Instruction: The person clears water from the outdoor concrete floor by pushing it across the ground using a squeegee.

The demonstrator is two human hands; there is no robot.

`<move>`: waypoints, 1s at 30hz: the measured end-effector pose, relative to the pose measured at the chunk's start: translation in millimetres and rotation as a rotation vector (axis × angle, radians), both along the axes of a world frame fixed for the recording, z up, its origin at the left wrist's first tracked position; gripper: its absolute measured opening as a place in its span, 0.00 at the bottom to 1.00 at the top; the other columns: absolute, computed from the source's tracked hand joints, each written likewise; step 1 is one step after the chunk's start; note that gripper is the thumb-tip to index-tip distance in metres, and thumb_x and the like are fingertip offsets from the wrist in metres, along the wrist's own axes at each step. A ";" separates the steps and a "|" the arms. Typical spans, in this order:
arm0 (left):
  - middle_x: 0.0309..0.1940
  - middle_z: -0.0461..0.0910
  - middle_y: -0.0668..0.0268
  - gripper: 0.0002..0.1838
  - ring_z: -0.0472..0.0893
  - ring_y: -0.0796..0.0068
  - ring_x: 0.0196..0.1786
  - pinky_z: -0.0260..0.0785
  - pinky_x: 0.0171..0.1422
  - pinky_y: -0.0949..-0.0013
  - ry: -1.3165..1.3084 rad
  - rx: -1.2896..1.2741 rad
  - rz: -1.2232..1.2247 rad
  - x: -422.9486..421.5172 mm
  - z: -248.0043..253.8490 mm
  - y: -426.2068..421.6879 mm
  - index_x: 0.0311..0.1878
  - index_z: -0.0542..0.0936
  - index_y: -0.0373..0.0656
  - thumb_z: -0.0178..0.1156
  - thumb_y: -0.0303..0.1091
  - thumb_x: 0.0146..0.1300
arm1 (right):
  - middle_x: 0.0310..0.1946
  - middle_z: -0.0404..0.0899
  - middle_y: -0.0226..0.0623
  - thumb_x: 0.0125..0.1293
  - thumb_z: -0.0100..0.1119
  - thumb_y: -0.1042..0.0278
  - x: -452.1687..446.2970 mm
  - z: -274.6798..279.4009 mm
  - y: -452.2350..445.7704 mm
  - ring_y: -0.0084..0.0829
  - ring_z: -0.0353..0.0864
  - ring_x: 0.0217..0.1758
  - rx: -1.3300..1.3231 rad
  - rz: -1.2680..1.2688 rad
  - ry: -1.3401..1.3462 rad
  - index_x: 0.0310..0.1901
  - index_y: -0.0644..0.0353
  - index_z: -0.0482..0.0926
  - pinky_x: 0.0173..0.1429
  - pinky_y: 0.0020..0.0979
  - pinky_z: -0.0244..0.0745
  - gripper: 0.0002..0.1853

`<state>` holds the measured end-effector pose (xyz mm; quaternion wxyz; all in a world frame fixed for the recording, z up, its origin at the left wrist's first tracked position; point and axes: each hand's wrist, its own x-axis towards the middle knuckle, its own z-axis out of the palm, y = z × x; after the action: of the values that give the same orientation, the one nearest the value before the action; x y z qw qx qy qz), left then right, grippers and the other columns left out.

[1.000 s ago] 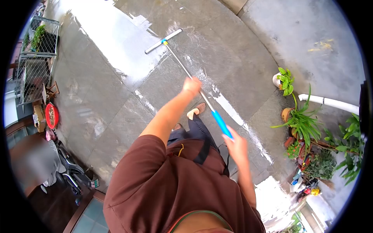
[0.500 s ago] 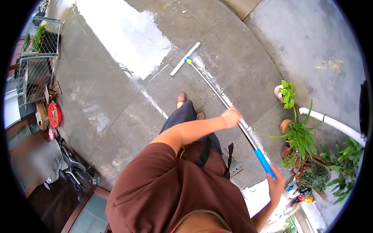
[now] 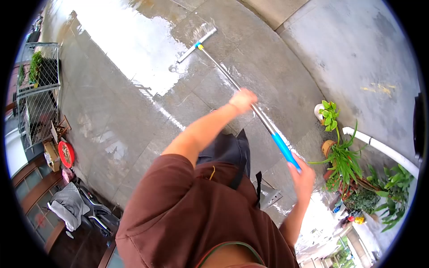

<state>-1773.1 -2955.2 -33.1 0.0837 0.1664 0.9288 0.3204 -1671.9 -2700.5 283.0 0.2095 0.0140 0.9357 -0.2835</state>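
A floor squeegee (image 3: 230, 79) reaches across the paving, with a wide pale blade head (image 3: 210, 35) and a blue grip on its near end. My left hand (image 3: 243, 100) is closed round the metal pole at about its middle. At the end of the blue grip (image 3: 282, 147), my right hand (image 3: 302, 173) is wrapped on the handle. The blade lies on the wet floor beside a bright, shiny patch of water (image 3: 134, 49). Small splashes show just beyond the blade.
Potted plants (image 3: 346, 158) and a white pipe (image 3: 384, 151) line the wall at right. On the left are a wire-mesh fence (image 3: 39, 94), a red basin (image 3: 66, 154) and a parked two-wheeler (image 3: 96, 214) under a grey cover. A grey metal piece (image 3: 269, 196) lies near my body.
Both hands have pushed the squeegee forward and left, so its blade now meets the shiny wet patch. The person at lower left has gone out of view.
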 end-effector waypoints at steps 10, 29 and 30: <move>0.42 0.81 0.67 0.12 0.79 0.62 0.57 0.71 0.57 0.53 -0.198 -0.468 0.128 -55.1 1.7 -142.6 0.39 0.83 0.53 0.67 0.39 0.50 | 0.37 0.85 0.51 0.65 0.65 0.61 -64.2 -31.3 -133.4 0.48 0.87 0.39 -0.024 0.153 -0.013 0.58 0.55 0.81 0.42 0.38 0.79 0.21; 0.51 0.78 0.65 0.15 0.74 0.64 0.63 0.72 0.59 0.51 -0.326 -0.352 0.504 -164.4 -19.2 -295.5 0.46 0.79 0.49 0.65 0.38 0.55 | 0.33 0.85 0.49 0.63 0.66 0.58 -276.7 -62.8 -259.0 0.48 0.86 0.34 -0.015 0.565 0.008 0.56 0.53 0.83 0.38 0.38 0.79 0.20; 0.52 0.77 0.66 0.14 0.73 0.65 0.64 0.71 0.59 0.50 -0.281 -0.389 0.601 -166.4 -26.0 -318.8 0.45 0.80 0.49 0.64 0.36 0.55 | 0.32 0.85 0.48 0.62 0.67 0.58 -300.7 -58.6 -280.6 0.48 0.85 0.33 0.004 0.647 0.040 0.55 0.53 0.83 0.37 0.40 0.79 0.20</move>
<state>-1939.5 -3274.0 -59.1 0.1424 -0.1778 0.9591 0.1679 -1972.6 -2981.1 224.5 0.2704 -0.2894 0.8960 -0.2007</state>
